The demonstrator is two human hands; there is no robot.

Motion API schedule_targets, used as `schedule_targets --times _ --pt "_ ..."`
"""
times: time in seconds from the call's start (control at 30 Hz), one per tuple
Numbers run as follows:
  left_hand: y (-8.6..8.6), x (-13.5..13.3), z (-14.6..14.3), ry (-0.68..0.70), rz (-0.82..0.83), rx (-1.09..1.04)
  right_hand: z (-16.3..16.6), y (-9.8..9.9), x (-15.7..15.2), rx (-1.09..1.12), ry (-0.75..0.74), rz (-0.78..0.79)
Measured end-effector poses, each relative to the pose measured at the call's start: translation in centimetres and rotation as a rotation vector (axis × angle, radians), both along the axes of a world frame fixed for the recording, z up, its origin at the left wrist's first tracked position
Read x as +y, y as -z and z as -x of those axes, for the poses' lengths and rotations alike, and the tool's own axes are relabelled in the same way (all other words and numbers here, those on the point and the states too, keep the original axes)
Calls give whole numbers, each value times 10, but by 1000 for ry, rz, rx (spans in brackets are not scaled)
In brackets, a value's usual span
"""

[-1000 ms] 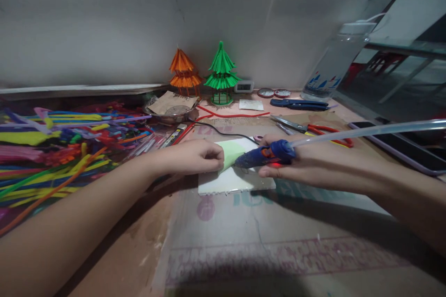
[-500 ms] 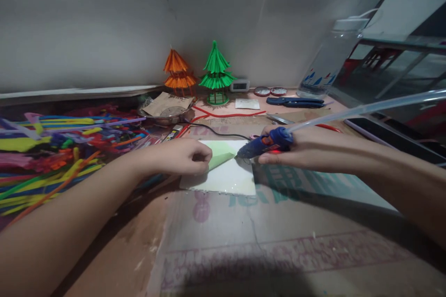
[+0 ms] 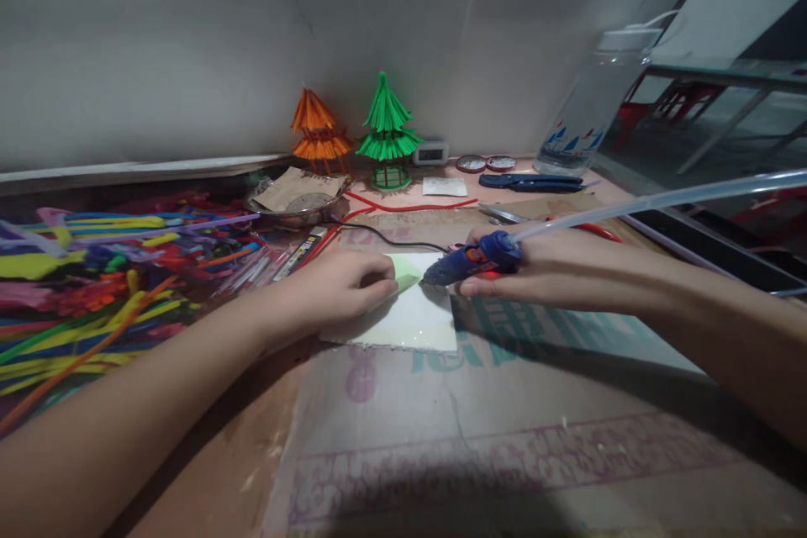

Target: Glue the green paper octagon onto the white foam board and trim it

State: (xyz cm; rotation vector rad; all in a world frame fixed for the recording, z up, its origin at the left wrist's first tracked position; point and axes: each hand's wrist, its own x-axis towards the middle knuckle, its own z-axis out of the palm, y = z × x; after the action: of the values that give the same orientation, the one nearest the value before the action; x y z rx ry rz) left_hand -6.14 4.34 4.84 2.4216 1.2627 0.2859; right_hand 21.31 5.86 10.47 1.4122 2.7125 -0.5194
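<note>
My right hand [image 3: 504, 273] is closed around a blue hot glue gun [image 3: 463, 261], which has a long translucent glue stick [image 3: 630, 206] sticking out of its back and a red light glowing near the grip. Its nozzle points left, at or very near the edge of a light green sheet [image 3: 407, 276]. My left hand [image 3: 356, 286] has its fingers curled onto that green sheet, pinching or pressing it at its left part. Beneath lies a white square board [image 3: 403, 328], with small shiny spots near its front edge.
Colourful pipe cleaners [image 3: 113, 286] are heaped at the left. Behind stand an orange tiered tree-like model [image 3: 319, 130], a green one [image 3: 387, 134] and a metal bowl [image 3: 296, 206]. A bottle [image 3: 583, 105], blue-handled pliers [image 3: 530, 182] and a phone [image 3: 699, 244] are at the right.
My left hand has shifted right along the green sheet, covering more of it and coming closer to the nozzle. The glue gun stays near the sheet's edge in my right hand.
</note>
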Motion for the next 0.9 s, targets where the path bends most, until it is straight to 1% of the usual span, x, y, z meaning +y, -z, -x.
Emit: schedule_targets --times 0.13,0.3,0.43,0.6,0.7,0.9 --pt "1 5 2 -10 76 -23 -2 4 4 26 0 -14" --pt "1 5 2 -33 112 -61 -5 8 7 69 -45 -34" --pt "2 7 3 -41 134 -92 -2 6 4 74 -33 -34" --pt "3 8 4 -51 141 -97 1 7 1 -12 36 -71" --pt "4 8 4 -54 143 -101 4 9 -1 -23 41 -33" --pt "5 10 4 -39 130 -136 16 7 -11 70 35 32"
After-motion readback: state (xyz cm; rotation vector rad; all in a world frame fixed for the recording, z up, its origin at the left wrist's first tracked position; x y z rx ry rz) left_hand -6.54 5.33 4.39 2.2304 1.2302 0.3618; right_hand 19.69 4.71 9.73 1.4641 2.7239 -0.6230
